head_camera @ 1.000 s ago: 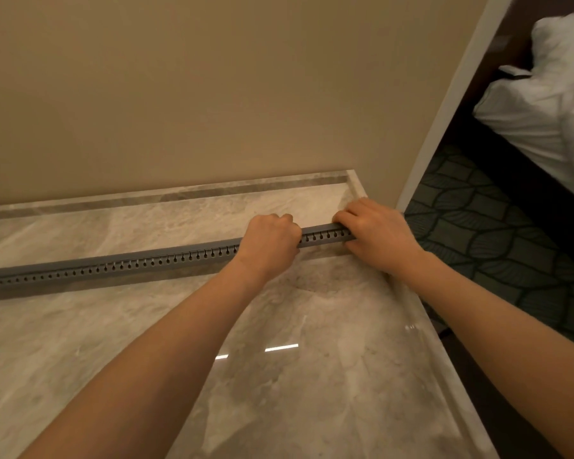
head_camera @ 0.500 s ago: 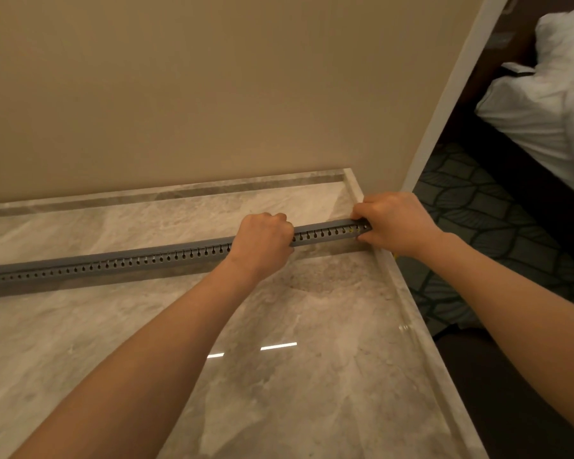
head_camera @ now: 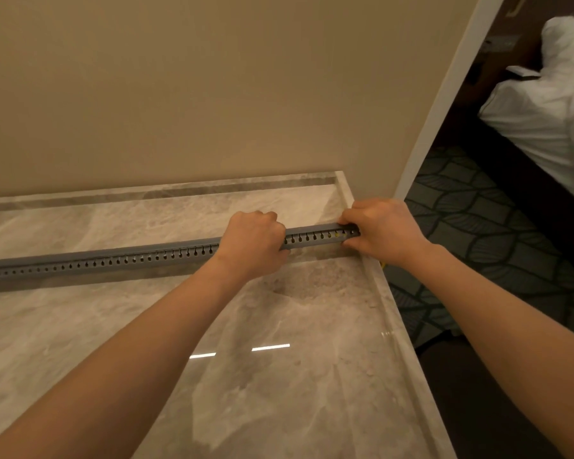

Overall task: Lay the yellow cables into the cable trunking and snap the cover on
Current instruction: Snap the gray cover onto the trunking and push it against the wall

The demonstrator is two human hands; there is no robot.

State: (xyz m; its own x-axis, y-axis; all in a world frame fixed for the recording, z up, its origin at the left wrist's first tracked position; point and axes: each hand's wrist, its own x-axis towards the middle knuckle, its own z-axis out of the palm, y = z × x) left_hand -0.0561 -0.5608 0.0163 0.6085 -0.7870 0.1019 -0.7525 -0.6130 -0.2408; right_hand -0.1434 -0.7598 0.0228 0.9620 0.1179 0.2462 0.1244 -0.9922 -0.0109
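Note:
A long grey cable trunking (head_camera: 113,258) with a row of small slots lies across the marble countertop (head_camera: 279,359), running from the left edge to the counter's right rim. My left hand (head_camera: 254,241) grips it from above, fingers curled over the top. At the trunking's right end my right hand (head_camera: 383,228) pinches the end. Yellow cable (head_camera: 337,234) shows through the slots near that end, and a bit of yellow peeks out below my right wrist. The trunking's top looks closed by a grey cover.
A beige wall (head_camera: 212,94) rises behind the counter, ending at a white corner trim (head_camera: 444,104). Right of the counter edge lies patterned dark carpet (head_camera: 478,226), and a bed with white bedding (head_camera: 550,104) stands at the far right.
My right hand slid from on top of the trunking near its end to the very tip at the counter's right rim. The left hand kept its grip.

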